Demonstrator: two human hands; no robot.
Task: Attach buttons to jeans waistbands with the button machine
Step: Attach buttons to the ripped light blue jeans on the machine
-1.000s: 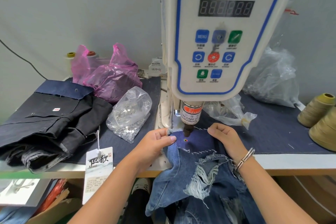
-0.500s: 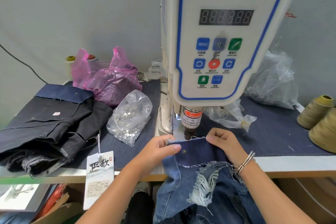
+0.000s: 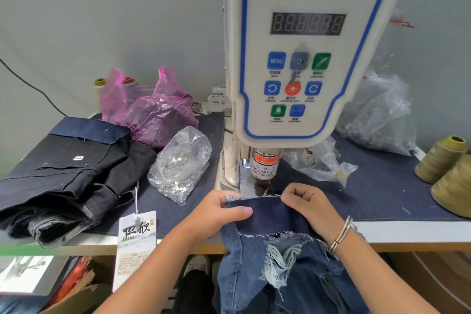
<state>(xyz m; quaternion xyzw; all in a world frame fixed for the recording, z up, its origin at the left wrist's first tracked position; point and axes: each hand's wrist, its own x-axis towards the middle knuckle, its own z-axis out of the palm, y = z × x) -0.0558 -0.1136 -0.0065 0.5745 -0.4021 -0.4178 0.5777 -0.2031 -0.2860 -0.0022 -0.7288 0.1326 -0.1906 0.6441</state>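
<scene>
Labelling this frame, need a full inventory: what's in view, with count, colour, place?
white servo button machine: 1, white with blue trim, centre back
ripped blue denim jeans: 1, blue, waistband held below the machine head
folded black jeans: 1 stack, black, table left
clear plastic bag of metal buttons: 1, clear, left of machine
pink plastic bag: 1, pink, back left
olive thread cones: 2, olive, right edge
white hang tag: 1, white, front edge
left hand: pinches waistband
right hand: pinches waistband
</scene>
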